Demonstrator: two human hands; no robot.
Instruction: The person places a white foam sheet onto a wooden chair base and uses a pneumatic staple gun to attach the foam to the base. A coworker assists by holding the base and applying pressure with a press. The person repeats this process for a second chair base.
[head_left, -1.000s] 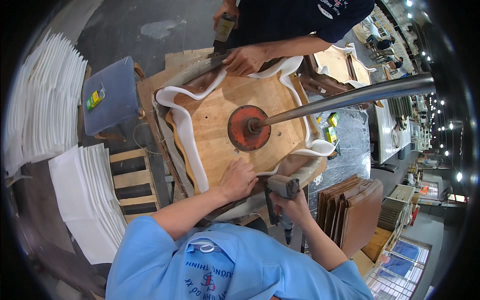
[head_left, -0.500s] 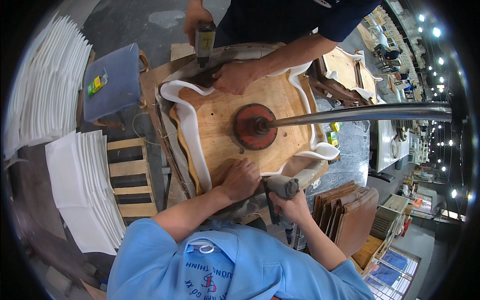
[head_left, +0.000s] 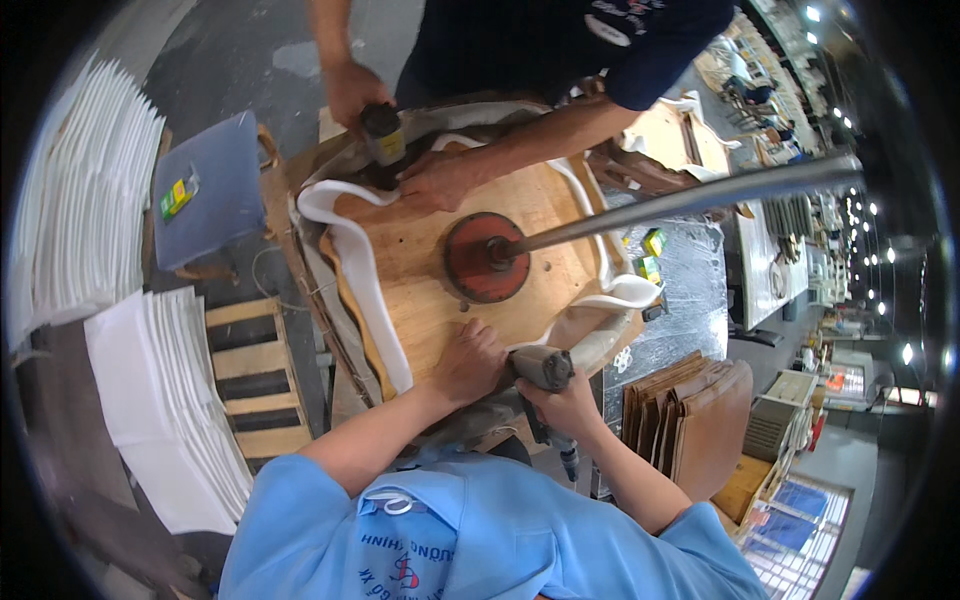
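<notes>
A plywood seat panel (head_left: 410, 260), edged with white foam strips (head_left: 350, 250) and grey-brown covering, lies under a red round press pad (head_left: 487, 257). My left hand (head_left: 470, 362) is closed at the panel's near edge, fingers bent over the covering; what they pinch is hidden. Just beside it, my right hand (head_left: 562, 402) grips a pneumatic staple gun (head_left: 541, 367), its nose at that same edge. Across the panel, a co-worker's hand (head_left: 440, 180) presses the far edge, while the other hand (head_left: 355, 95) holds another staple gun (head_left: 382, 135) there.
A metal bar (head_left: 680, 205) runs rightward from the press pad. At left are stacked white sheets (head_left: 80, 190), a blue-grey cushioned seat (head_left: 208, 190) and a wooden pallet (head_left: 255, 357). Folded brown covers (head_left: 690, 420) stand at right, near a plastic-wrapped table (head_left: 690, 280).
My staple gun has moved left, closer to my left hand. The co-worker's staple gun has come down onto the far edge beside the pressing hand. The whole view has shifted slightly.
</notes>
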